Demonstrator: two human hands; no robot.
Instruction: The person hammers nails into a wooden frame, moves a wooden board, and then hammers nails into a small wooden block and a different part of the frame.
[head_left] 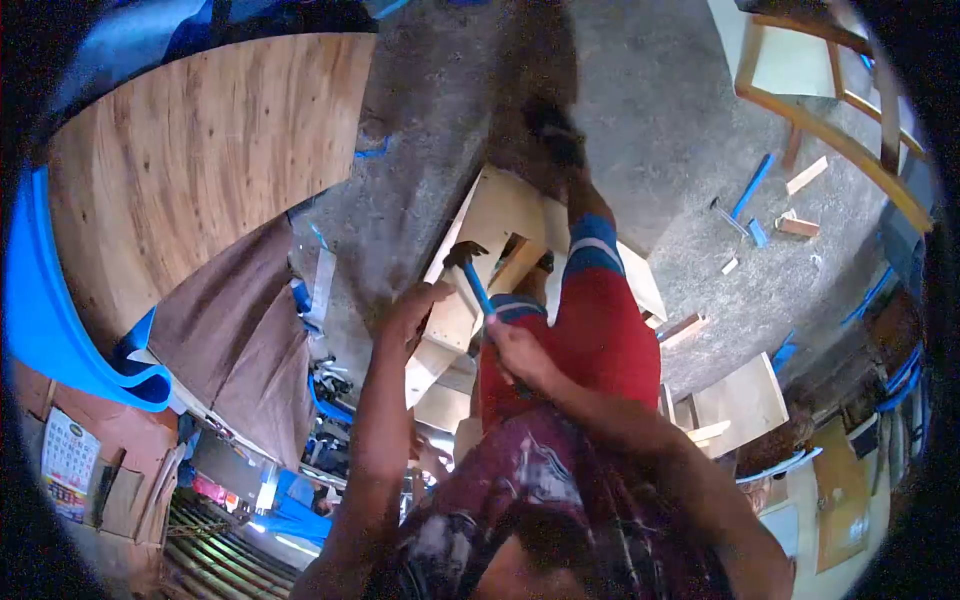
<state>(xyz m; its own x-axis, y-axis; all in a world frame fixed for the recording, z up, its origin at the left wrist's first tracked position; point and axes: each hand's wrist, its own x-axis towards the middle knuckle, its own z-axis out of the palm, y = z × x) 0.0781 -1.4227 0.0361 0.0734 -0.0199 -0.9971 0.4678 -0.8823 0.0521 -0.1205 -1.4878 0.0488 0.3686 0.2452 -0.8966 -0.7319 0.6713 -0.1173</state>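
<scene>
My right hand [520, 352] is wrapped round the blue handle of a hammer [477, 285]. The dark hammer head points up and left, over a pale wooden piece with a box-like shape [453, 322]. Beside it on the left, my left hand [415, 308] has its fingers drawn together at the edge of the wood. Anything pinched in them is too small or too shadowed to make out. A brown wooden strip [518, 264] crosses a dark gap in the piece, which lies around and between my legs.
A large wood-grain board [210, 160] stands at upper left, above a brown cloth [240, 330] and blue sheeting [70, 310]. Across the grey floor [650, 130] lie a blue-handled tool [752, 187] and wood offcuts [807, 175]. A wooden frame [835, 135] is at upper right.
</scene>
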